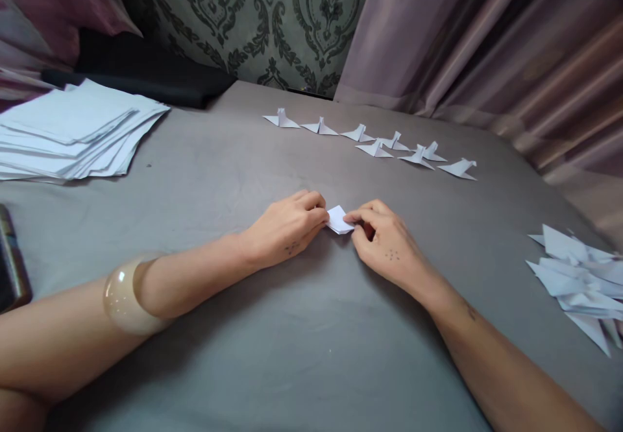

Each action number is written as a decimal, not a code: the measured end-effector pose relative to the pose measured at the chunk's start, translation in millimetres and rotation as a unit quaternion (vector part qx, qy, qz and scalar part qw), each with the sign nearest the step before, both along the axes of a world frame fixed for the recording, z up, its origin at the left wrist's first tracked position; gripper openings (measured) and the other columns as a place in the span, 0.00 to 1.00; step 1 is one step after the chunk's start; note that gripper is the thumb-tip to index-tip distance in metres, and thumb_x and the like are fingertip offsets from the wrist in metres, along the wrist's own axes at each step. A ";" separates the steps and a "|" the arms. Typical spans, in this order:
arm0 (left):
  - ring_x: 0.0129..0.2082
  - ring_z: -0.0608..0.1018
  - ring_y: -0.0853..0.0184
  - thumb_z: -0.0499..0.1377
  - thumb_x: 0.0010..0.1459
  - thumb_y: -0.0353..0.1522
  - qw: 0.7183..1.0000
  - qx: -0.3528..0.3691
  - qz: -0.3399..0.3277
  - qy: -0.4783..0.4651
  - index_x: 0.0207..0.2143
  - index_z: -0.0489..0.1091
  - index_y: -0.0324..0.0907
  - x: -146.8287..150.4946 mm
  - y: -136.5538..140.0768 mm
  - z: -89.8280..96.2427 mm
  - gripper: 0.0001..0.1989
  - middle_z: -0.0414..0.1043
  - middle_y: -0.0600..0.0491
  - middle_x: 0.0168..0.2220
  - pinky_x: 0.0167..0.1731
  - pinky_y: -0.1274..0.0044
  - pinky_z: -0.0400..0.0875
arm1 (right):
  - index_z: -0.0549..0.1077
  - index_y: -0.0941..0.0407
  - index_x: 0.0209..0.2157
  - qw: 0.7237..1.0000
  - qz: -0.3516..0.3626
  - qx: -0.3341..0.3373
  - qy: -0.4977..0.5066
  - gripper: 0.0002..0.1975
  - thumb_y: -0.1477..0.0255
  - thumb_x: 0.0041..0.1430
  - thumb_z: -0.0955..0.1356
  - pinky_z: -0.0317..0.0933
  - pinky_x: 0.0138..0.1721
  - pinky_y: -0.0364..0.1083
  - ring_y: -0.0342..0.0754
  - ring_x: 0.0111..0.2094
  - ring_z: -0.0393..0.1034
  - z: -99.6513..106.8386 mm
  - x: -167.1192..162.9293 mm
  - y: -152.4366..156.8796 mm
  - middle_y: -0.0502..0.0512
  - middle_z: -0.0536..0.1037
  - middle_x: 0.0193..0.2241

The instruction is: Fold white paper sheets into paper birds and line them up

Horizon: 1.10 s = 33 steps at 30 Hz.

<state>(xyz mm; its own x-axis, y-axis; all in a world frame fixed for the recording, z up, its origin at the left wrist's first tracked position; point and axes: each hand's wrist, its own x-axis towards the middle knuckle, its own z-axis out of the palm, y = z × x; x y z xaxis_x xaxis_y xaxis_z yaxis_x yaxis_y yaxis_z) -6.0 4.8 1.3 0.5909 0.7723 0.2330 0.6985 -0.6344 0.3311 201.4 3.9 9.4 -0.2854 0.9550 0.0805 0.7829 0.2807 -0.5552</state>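
Note:
A small folded piece of white paper (pixel 339 219) is held between my two hands, just above or on the grey cloth. My left hand (pixel 292 224) pinches its left corner between thumb and curled fingers. On the other side my right hand (pixel 384 234) grips the right corner, thumb below and index finger on top. Several layers show along the paper's lower edge. Beyond it, several white origami birds (pixel 360 133) stand in a loose row.
A stack of white paper sheets (pixel 73 127) lies at the left, in front of a folded black cloth (pixel 150 69). At the right edge is a pile of folded white paper pieces (pixel 579 276). A dark phone-like object (pixel 12 257) sits at the far left. Curtains (pixel 438 36) hang behind.

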 end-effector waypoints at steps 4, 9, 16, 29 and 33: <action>0.39 0.72 0.64 0.48 0.66 0.32 0.999 -0.026 0.020 -0.032 0.39 0.72 0.39 -0.6 -0.2 -1.1 0.13 0.70 0.47 0.42 0.37 0.74 0.69 | 0.75 0.52 0.42 0.998 0.022 0.006 -0.065 0.15 0.77 0.53 0.65 0.61 0.35 0.46 0.44 0.31 0.68 4.7 0.9 -8.2 0.51 0.73 0.40; 0.40 0.73 0.64 0.52 0.64 0.31 0.993 -0.076 0.055 -0.074 0.37 0.73 0.40 -0.3 3.4 -5.3 0.10 0.71 0.49 0.41 0.38 0.74 0.68 | 0.75 0.52 0.36 0.999 0.011 0.000 -0.048 0.07 0.69 0.60 0.65 0.60 0.33 0.46 0.44 0.31 0.69 3.0 1.0 -6.0 0.51 0.74 0.38; 0.38 0.74 0.64 0.52 0.64 0.33 0.985 -0.112 0.080 -0.103 0.34 0.74 0.41 2.2 6.0 -2.1 0.12 0.72 0.49 0.39 0.35 0.74 0.66 | 0.76 0.53 0.30 1.000 -0.027 0.010 0.004 0.11 0.64 0.61 0.65 0.60 0.34 0.46 0.44 0.29 0.68 -1.1 -1.2 -1.4 0.51 0.75 0.34; 0.36 0.73 0.65 0.56 0.57 0.35 0.970 -0.155 0.146 -0.115 0.25 0.72 0.39 13.4 16.0 2.9 0.11 0.71 0.48 0.38 0.37 0.72 0.68 | 0.70 0.55 0.25 0.996 -0.089 0.024 -0.015 0.11 0.65 0.58 0.66 0.59 0.32 0.46 0.43 0.26 0.65 -10.0 -9.2 2.2 0.51 0.72 0.35; 0.34 0.73 0.66 0.57 0.57 0.36 0.970 -0.169 0.135 -0.108 0.25 0.72 0.39 11.0 19.4 5.1 0.12 0.71 0.48 0.38 0.37 0.72 0.68 | 0.70 0.55 0.25 0.996 -0.087 0.019 -0.004 0.11 0.65 0.58 0.67 0.58 0.32 0.46 0.43 0.27 0.65 -9.1 -8.1 3.6 0.51 0.72 0.35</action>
<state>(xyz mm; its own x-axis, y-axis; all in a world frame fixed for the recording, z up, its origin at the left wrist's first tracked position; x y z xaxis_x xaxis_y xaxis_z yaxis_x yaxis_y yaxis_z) 5.0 24.2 6.4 0.3216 0.9462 0.0355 0.7160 -0.2675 0.6448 193.3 7.5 0.2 -0.1160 0.9864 0.1162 0.8263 0.1607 -0.5398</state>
